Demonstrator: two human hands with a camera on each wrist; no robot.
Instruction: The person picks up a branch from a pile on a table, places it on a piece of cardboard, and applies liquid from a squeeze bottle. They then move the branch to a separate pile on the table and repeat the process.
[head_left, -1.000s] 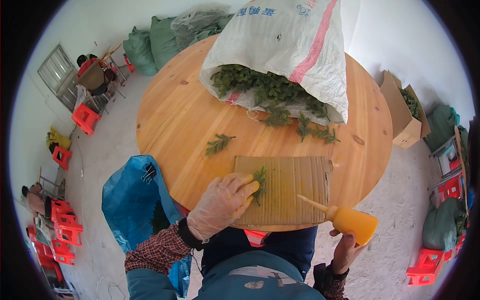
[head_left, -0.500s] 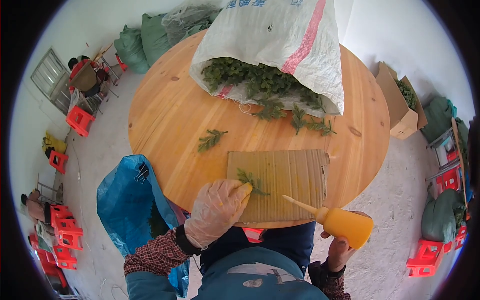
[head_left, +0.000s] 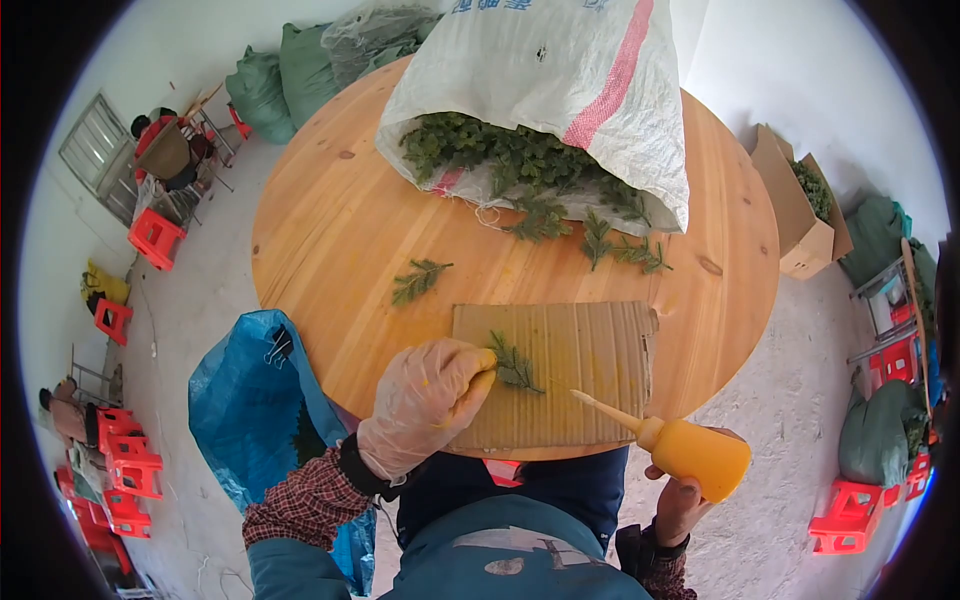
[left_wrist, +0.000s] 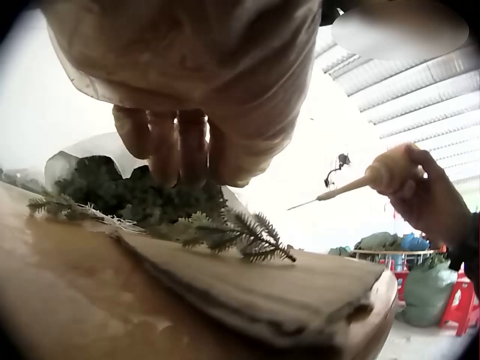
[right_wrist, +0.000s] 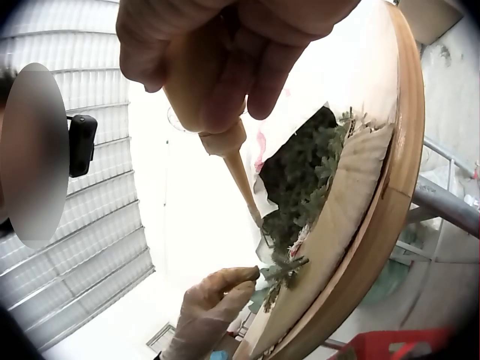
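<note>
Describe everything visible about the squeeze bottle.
The bottle has a rounded yellow-orange body, seemingly plastic, and a long, paler, tapering nozzle. The right hand grips the body. It is held tilted in the air, its nozzle slanting toward the green sprig without touching it or the cardboard. Its fill level cannot be told.

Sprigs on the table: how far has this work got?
Possibly done: dark contents inside the blue bag. In hand: one sprig at the left hand, yellow bottle in the right hand. Apparently left: loose sprigs and greenery in the white sack.
</note>
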